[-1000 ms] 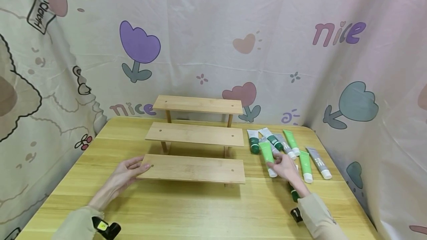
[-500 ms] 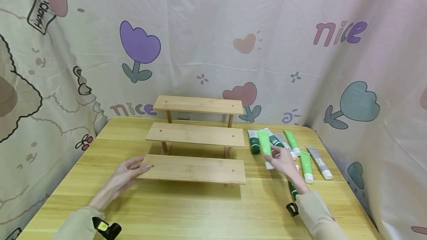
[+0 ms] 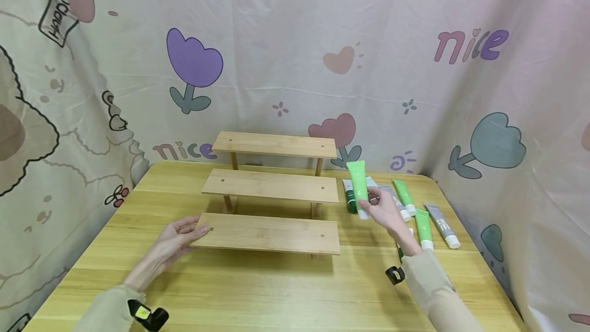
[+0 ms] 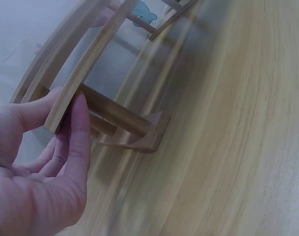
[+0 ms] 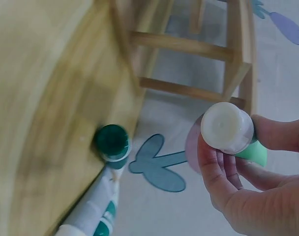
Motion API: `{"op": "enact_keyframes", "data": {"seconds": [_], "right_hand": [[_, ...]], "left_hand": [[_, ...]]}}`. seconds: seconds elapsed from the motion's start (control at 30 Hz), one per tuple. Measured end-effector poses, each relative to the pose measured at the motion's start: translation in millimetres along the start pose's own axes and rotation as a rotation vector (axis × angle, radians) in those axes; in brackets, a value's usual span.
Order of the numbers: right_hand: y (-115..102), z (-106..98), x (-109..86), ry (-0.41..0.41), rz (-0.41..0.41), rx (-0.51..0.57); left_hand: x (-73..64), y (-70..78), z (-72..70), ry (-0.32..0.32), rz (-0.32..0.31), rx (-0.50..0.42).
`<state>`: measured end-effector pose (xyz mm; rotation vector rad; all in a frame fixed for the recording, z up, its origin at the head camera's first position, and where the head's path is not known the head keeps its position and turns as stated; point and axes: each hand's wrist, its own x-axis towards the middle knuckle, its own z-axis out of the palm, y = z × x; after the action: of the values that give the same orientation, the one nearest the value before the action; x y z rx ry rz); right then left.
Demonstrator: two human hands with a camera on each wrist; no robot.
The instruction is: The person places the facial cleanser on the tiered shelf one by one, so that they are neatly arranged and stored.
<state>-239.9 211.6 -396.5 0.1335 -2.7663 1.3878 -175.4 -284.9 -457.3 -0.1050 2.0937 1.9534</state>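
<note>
My left hand (image 3: pixel 174 240) pinches the left end of the lowest board of a three-tier wooden display stand (image 3: pixel 272 233). In the left wrist view, thumb and fingers (image 4: pixel 79 132) close on the board's edge, above a round wooden leg (image 4: pixel 115 112). My right hand (image 3: pixel 385 212) pinches a light green squeeze tube (image 3: pixel 357 181) near its white cap, and the tube stands roughly upright, cap down, to the right of the stand. The right wrist view meets the white cap (image 5: pixel 223 127) end-on between thumb and fingers, with most of the green body hidden behind.
Several other tubes lie on the table's right side: a green one (image 3: pixel 423 229), a grey one (image 3: pixel 441 225), another green one (image 3: pixel 403 196) and a white one with a dark green cap (image 3: pixel 350 203). A patterned cloth (image 3: pixel 276 65) hangs behind the wooden table (image 3: pixel 258 296).
My right hand has lifted the light green tube off the pile and carried it up, back and slightly left, turning it more upright. The left hand keeps its grip on the stand.
</note>
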Motion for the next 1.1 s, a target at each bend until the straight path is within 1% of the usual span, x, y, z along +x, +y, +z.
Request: {"op": "enact_keyframes", "data": {"seconds": [0.2, 0.33, 0.53, 0.6, 0.7, 0.77, 0.93, 1.1], "right_hand": [[-17, 1, 7.1, -0.019, -0.015, 0.041], [-32, 1, 11.5, -0.050, -0.011, 0.076], [-51, 3, 19.6, -0.088, -0.037, 0.145], [-57, 4, 23.8, -0.088, -0.051, 0.158], [-67, 8, 31.1, -0.091, -0.067, 0.177], [-74, 10, 36.3, -0.097, -0.058, 0.200], [-91, 16, 47.2, -0.155, -0.037, 0.265], [-106, 21, 59.2, -0.215, -0.063, 0.332]], "left_hand": [[-1.9, 1.3, 0.9, 0.010, 0.035, 0.053], [-2.6, 0.8, -1.7, -0.004, 0.049, 0.065], [-4.3, 1.7, -6.4, -0.034, 0.044, 0.056], [-4.6, 2.3, -6.9, -0.040, 0.038, 0.055], [-5.3, 2.9, -7.3, -0.043, 0.031, 0.051], [-5.8, 3.3, -7.0, -0.040, 0.029, 0.046], [-7.1, 4.1, -6.0, -0.045, 0.033, 0.022], [-7.8, 4.0, -5.4, -0.045, 0.032, 0.002]]}}
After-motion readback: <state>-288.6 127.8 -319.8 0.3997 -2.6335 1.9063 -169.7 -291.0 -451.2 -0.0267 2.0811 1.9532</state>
